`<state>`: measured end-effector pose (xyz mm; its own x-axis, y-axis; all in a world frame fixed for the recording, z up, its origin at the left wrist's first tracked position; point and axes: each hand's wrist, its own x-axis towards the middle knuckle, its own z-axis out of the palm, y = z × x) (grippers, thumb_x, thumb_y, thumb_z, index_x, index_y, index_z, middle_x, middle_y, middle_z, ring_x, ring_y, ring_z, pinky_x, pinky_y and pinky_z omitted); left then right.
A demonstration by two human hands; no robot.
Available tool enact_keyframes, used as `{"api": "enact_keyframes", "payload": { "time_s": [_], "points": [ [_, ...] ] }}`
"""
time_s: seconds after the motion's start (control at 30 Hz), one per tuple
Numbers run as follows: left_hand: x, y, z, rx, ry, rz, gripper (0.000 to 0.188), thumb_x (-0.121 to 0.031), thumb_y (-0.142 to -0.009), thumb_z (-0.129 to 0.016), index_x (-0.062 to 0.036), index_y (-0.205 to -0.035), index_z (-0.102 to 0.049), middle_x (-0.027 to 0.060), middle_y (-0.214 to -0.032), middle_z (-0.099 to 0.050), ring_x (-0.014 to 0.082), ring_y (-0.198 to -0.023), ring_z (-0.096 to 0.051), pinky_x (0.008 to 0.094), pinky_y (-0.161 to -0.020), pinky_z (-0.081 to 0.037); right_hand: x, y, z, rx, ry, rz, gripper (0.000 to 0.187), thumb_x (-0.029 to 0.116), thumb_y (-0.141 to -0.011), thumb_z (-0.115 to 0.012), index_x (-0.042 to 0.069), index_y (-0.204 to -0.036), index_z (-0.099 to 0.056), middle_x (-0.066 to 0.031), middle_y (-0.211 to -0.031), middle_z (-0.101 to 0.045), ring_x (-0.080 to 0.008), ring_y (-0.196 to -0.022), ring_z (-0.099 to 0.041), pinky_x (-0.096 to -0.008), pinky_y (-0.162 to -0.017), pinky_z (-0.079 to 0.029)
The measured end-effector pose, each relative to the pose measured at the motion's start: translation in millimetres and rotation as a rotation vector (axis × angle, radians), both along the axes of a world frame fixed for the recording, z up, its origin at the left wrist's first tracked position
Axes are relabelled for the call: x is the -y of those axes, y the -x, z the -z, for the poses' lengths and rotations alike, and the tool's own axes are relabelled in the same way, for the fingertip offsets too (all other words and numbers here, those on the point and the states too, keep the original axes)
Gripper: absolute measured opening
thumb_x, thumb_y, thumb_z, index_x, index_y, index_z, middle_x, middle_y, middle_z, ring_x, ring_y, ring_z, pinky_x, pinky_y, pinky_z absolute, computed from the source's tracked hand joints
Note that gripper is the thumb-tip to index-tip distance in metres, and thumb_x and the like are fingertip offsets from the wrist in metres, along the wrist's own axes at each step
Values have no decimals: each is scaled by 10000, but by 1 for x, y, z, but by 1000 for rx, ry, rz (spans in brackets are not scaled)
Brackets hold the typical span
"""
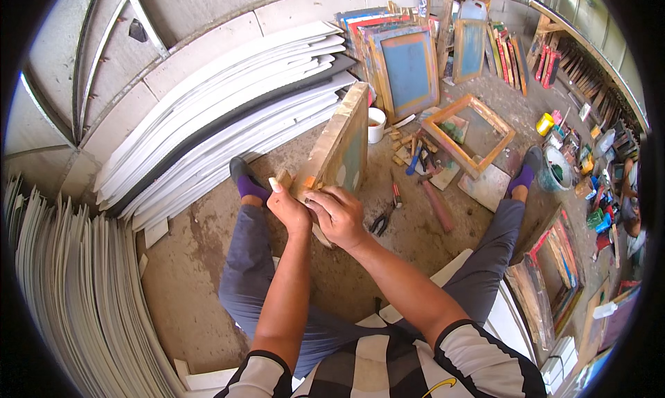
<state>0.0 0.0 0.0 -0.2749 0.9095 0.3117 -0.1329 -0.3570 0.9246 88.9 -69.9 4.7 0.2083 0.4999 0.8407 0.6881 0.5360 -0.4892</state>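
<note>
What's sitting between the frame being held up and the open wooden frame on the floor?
In the head view, a white container, small wood pieces and a blue-handled tool lie between the held frame and the open wooden frame.

No legible lettering; yellow shirt logo [440,386]

The held frame [332,144] is on edge between the legs [251,259], stacked sheets [235,86] at its left, a pot [376,128] right of its far end. Pliers [379,223] lie on the floor [187,280] to its right, nearer than an open frame [449,148]; behind that lean screens [409,69], right of it stands a tub [553,178].
</note>
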Motion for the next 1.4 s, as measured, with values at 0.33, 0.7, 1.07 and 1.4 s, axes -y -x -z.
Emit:
{"api": "enact_keyframes", "payload": {
  "time_s": [0.33,0.7,1.07,1.4],
  "points": [
    [-8,4,6,77,50,53,657,-517,-1089,-350,71,-1077,-642,130,-975,-669,224,-857,-649,371,-778,-526,-13,-2,9,76,-78,28,116,84,-839,-727,82,-892,-624,-54,-833,-667,-265,-729,-689,-376,-615,-538],
    [-15,4,11,67,34,-62,647,-478,-1079,-408,105,-1001,-677,124,-910,-697,184,-806,-626,357,-759,-507,-7,-12,8,196,-89,80,162,94,-816,-740,100,-892,-596,-52,-823,-650,-256,-682,-666,-373,-584,-514],
    [-33,29,16,6,118,116,724,-631,-1051,-320,20,-1161,-617,135,-1100,-653,257,-961,-634,394,-890,-497,1,-9,17,-297,271,-36,215,141,-909,-748,38,-799,-595,-68,-637,-570,-156,-549,-537,-310,-511,-419],
    [-29,20,15,62,102,85,740,-637,-1050,-307,30,-1134,-614,153,-1082,-648,268,-966,-641,409,-902,-513,-29,-11,-21,-405,618,114,643,635,-890,-647,-1,-974,-616,-199,-907,-671,-362,-849,-676,-469,-731,-520]
  ]
}}
